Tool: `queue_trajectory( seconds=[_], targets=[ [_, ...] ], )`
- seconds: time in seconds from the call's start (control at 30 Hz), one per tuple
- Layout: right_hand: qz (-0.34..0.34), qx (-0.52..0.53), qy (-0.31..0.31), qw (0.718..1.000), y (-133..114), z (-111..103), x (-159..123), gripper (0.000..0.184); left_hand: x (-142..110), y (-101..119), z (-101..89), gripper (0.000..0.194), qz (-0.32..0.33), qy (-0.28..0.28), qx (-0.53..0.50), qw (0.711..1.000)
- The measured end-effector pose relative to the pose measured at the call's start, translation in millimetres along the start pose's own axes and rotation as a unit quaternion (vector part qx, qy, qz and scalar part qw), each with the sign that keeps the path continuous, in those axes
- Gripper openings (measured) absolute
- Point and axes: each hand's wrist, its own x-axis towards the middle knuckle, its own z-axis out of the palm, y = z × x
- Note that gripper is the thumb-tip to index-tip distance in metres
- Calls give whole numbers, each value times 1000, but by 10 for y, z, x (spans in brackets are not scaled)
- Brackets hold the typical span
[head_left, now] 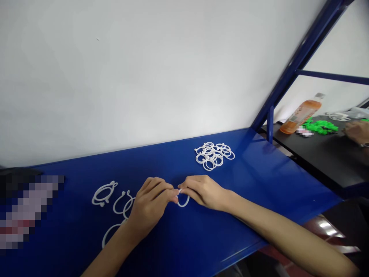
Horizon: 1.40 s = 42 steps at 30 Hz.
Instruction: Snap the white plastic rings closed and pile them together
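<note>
While loose rings lie by the left hand, its fingers pinch a white ring above the blue table; right hand fingers clamp the same ring; ring pile beyond, to the right.

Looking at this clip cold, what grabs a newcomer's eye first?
Probably the two bare hands, left and right, meeting mid-picture over the blue table with a small white ring between their fingertips. Next, the tangled pile of white rings behind the right hand. Then the orange bottle and bright green heap on the black table at far right.
</note>
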Motion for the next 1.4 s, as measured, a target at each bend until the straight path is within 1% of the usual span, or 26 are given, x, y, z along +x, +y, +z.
queue_trajectory(
  seconds=[0.13,0.23,0.33,0.43,0.5,0.57,0.67,0.73,0.83,0.9,0.93,1.0,1.1,1.17,1.23,1.3,1.4],
  targets=[
    [-34,-56,-7,998,-5,-15,-16,32,7,29,11,20,-5,-21,-4,1000],
    [-33,-90,-7,995,26,-13,5,32,1,-8,18,19,-18,-49,27,998],
    [-16,-88,11,996,78,-62,32,31,-12,-122,-30,12,-49,-95,79,991],
    [8,-84,61,995,176,-200,19,25,-36,-321,-186,20,-105,-118,122,980],
    [42,-108,102,988,277,-333,-19,22,-61,-477,-332,25,-158,-120,139,970],
    [88,-149,136,976,402,-478,-72,19,-94,-615,-469,28,-213,-139,143,956],
    [160,-214,167,949,596,-676,-156,15,-144,-720,-571,32,-248,-191,131,941],
    [205,-244,171,932,701,-777,-206,12,-166,-708,-557,30,-250,-227,116,934],
    [260,-260,158,916,793,-876,-262,9,-178,-624,-462,25,-241,-279,84,926],
    [292,-260,149,908,813,-913,-286,9,-176,-582,-400,26,-236,-297,72,922],
    [307,-263,142,903,815,-924,-293,10,-175,-576,-379,27,-236,-297,73,923],
    [343,-276,125,889,812,-934,-300,12,-174,-589,-362,29,-238,-277,86,927],
    [382,-301,100,868,802,-926,-297,15,-176,-636,-373,30,-247,-212,123,938],
    [385,-307,88,866,799,-917,-294,15,-176,-642,-371,31,-248,-165,143,944],
    [378,-308,81,869,799,-908,-294,14,-170,-609,-342,30,-233,-136,141,953],
    [372,-310,80,871,804,-903,-299,13,-156,-546,-289,27,-198,-135,117,964],
    [362,-317,81,873,827,-902,-315,14,-126,-445,-205,18,-156,-165,75,971]
  ],
)
